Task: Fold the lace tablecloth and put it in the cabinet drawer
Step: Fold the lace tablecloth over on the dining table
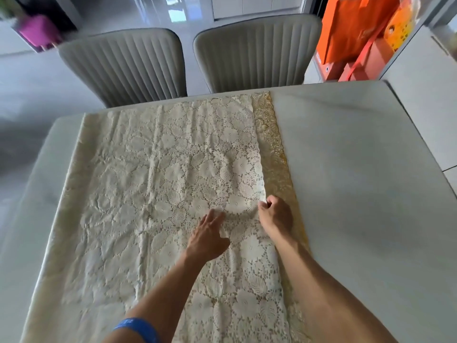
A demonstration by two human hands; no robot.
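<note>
We see the lace cloth (pixel 158 194) spread over the pale table (pixel 358 181); two grey chairs (pixel 123 68) stand at its far edge. Left hand (pixel 210 236) rests flat, fingers straight; right hand (pixel 275 214) pinches the cloth's right edge.

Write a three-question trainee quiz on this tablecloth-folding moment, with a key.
1. True or false: the lace tablecloth lies spread on the table, already folded at least once.
2. Multiple choice: what is the right hand doing? A) resting on the bare table B) pinching the edge of the upper cloth layer C) pulling out a chair
3. Fill in: the left hand lies with fingers straight on the ____.

Key
1. True: a white upper layer lies over a golden border that shows along its right side.
2. B: its grip is on the upper layer's edge.
3. Tablecloth.
</note>
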